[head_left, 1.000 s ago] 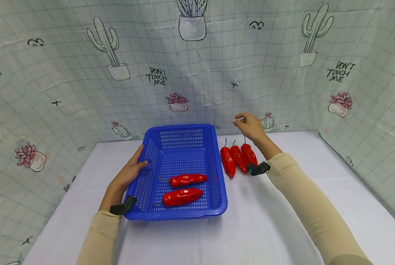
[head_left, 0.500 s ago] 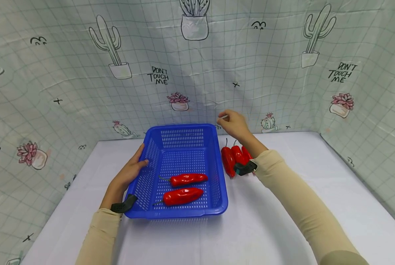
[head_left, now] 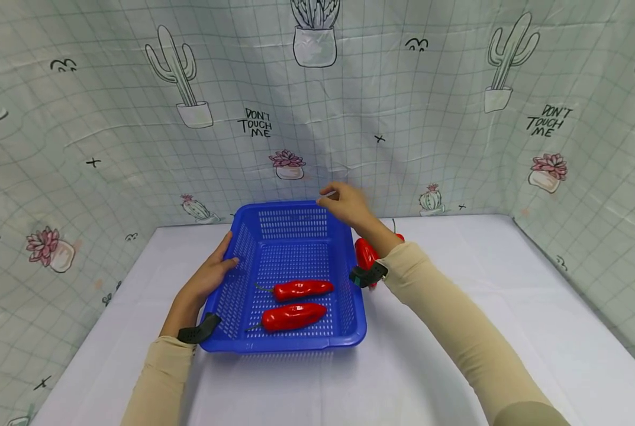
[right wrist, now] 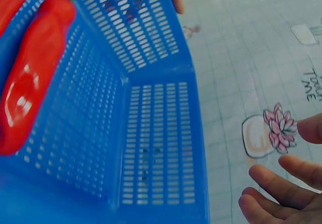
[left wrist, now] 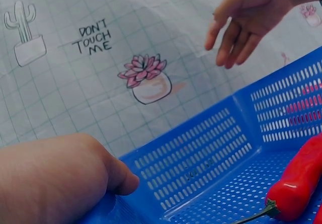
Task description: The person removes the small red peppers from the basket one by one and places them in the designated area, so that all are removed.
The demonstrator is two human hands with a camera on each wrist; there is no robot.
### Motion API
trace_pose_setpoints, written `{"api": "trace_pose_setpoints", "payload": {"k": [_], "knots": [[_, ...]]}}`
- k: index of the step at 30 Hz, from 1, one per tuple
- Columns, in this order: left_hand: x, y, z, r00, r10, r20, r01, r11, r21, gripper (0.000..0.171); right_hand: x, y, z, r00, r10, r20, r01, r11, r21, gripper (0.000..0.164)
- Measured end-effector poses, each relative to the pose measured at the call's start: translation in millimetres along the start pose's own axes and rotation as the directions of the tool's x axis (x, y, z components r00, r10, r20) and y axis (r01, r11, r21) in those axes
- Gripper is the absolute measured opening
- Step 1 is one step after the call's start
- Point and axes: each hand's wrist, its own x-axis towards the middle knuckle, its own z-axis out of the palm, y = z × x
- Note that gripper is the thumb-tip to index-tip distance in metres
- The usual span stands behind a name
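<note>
My left hand [head_left: 209, 273] grips the left rim of a blue plastic basket [head_left: 357, 307], its thumb over the edge and its fingers outside. Two red chili peppers lie crosswise on the basket floor, a slimmer pepper [head_left: 302, 289] behind a fatter pepper [head_left: 294, 317]. Above the basket's back right corner hovers my right hand [head_left: 347, 205]. Its fingers are loosely bent, and in the right wrist view that hand [right wrist: 287, 194] holds nothing. More red peppers [head_left: 366, 253] lie on the table just right of the basket, partly hidden by the right forearm.
A white cloth covers the table [head_left: 455, 284]. Behind it and along both sides hangs a grid-patterned curtain [head_left: 360, 89] with cactus drawings. Dark wrist straps [head_left: 369, 274] sit on both arms.
My right hand has moved left from above the loose peppers to over the basket's back right corner, its forearm now covering more of them. The left hand and basket stay in place.
</note>
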Motion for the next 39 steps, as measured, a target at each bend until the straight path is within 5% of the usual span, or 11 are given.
{"api": "trace_pose_setpoints", "payload": {"k": [6,18,28,35,39], "knots": [[0.6,-2.0,-1.7,1.000,0.000,-0.002,0.000,1.000,0.002,0.073,3,-8,15,0.990,-0.038,0.132,0.038,0.999,0.007,0.046],[-0.6,1.6,-0.6,1.000,0.013,0.007,-0.013,1.000,-0.026,0.073,-1,-6,39,0.923,-0.030,0.384,0.094,0.984,-0.149,0.065],[-1.6,-1.0,0.2,1.000,-0.003,0.008,0.003,1.000,-0.026,0.073,-7,-5,60,0.779,-0.041,0.625,0.217,0.954,-0.208,0.059],[-0.7,-3.2,-0.4,1.000,0.003,0.002,-0.002,1.000,-0.022,0.073,-12,-3,73,0.619,0.012,0.785,0.297,0.922,-0.249,0.043],[-0.4,-2.7,-0.4,1.000,0.006,0.002,-0.006,1.000,-0.023,0.073,-15,0,80,0.576,0.027,0.817,0.314,0.915,-0.252,0.035]]}}
